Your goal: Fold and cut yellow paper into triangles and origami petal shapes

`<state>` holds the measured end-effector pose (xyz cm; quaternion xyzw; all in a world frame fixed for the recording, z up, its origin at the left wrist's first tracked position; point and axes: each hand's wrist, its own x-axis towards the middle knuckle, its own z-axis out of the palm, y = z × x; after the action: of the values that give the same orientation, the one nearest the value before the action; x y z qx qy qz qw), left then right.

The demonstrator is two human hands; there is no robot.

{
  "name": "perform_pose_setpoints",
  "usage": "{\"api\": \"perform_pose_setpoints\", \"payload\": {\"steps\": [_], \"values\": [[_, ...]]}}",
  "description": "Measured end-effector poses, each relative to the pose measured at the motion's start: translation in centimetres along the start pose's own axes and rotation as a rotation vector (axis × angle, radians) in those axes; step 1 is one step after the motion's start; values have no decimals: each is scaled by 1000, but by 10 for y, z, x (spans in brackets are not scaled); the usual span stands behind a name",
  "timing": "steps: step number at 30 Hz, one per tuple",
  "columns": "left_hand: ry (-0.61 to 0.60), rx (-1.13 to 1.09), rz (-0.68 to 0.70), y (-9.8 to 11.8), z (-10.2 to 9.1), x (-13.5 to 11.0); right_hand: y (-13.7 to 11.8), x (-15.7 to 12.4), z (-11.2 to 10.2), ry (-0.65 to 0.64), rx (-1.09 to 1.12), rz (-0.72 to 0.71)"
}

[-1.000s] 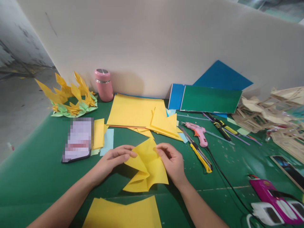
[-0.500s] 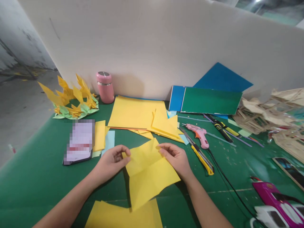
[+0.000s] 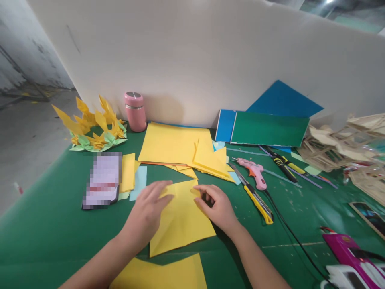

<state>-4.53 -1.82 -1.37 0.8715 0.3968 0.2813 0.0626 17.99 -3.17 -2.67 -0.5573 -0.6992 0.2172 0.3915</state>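
A yellow sheet of paper (image 3: 183, 218) with fold creases lies in front of me, on or just above the green table. My left hand (image 3: 152, 206) is over its upper left side, thumb and fingers apart, and does not grip it. My right hand (image 3: 216, 204) is at the upper right corner, thumb and forefinger bent around the paper's edge. More yellow paper (image 3: 168, 273) lies nearest me, cut off by the bottom of the view.
Behind the sheet lies a yellow paper stack (image 3: 174, 142). To the right are a utility knife (image 3: 258, 202) and a pink glue gun (image 3: 254, 172) with its cord. A phone (image 3: 104, 180), a paper crown (image 3: 96, 126) and a pink flask (image 3: 135, 112) stand left. A white board (image 3: 192, 60) rises behind.
The yellow sheet was raised and bent between both hands; now it is lower and flatter. My left hand has let go and spread its fingers, while my right hand has shifted slightly left.
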Motion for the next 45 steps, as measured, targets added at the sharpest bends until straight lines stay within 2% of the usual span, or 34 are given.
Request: {"api": "perform_pose_setpoints", "payload": {"steps": [3,11,15,19,23,28,31,35,45], "values": [[-123,-82,109,7,4,-3,1,0,2,28,7,-19],[-375,-36,72,18,0,-3,4,1,3,49,283,132],[-402,-49,84,18,-2,-2,4,2,6,94,406,228],[-378,-85,92,19,-1,-3,1,3,11,167,397,266],[-356,-77,82,17,2,-6,-5,3,12,166,241,102],[-316,-55,-20,12,8,-9,-9,0,8,72,-8,-245],[-315,-28,-44,10,9,-10,-8,-3,7,-11,-82,-379],[-339,-2,-33,8,7,-7,-6,-5,9,-85,-126,-458],[-322,-39,-6,3,5,-5,-9,-2,4,-173,-138,-492]]}}
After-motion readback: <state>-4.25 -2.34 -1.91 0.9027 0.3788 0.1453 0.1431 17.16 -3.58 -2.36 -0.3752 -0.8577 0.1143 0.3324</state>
